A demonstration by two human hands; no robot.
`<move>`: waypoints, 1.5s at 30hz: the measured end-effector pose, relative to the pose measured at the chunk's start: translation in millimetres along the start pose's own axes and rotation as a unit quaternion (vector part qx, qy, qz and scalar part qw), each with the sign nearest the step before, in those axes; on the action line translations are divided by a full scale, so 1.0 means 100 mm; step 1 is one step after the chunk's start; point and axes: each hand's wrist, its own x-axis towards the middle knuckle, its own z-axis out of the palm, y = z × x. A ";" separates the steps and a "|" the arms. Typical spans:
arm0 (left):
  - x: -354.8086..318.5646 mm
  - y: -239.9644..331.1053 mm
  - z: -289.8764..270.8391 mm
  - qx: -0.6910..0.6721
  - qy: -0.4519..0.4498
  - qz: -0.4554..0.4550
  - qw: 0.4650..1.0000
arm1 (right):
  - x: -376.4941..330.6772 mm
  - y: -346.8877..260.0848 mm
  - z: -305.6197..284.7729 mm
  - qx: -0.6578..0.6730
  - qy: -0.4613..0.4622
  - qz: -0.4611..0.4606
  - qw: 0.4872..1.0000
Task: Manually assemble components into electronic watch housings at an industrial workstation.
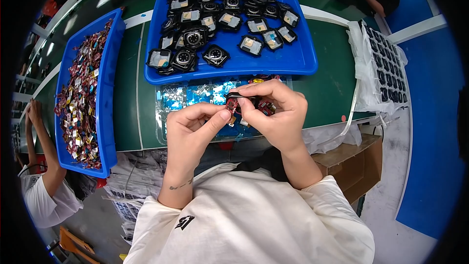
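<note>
My right hand is closed round a black smartwatch case, held on edge in front of my chest. My left hand pinches at a small red circuit board at the case's left end. The board touches the case; whether it is still fastened to it I cannot tell. My fingers hide most of the case. Beneath my hands lies a clear plastic tray with blue film pieces and more red boards.
Beyond my hands stands a blue tray of black watch cases. A long blue bin full of small red circuit boards is at the left. At the right a white-wrapped stack holds rows of dark parts. A cardboard box sits below; another person works far left.
</note>
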 end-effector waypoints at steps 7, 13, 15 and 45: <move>0.01 0.00 0.01 -0.004 -0.002 0.002 1.000 | -0.01 0.06 -0.06 0.057 -0.013 0.065 0.996; 0.03 0.00 0.05 -0.005 0.027 0.003 1.000 | 0.00 0.04 -0.03 0.051 -0.027 0.032 0.998; 0.03 0.00 0.07 -0.001 0.048 0.012 0.999 | 0.00 0.03 -0.03 0.078 -0.037 0.029 0.996; 0.14 0.14 -0.07 0.214 -0.179 0.071 0.958 | 0.39 -0.15 -0.52 -0.007 -0.412 -0.134 0.901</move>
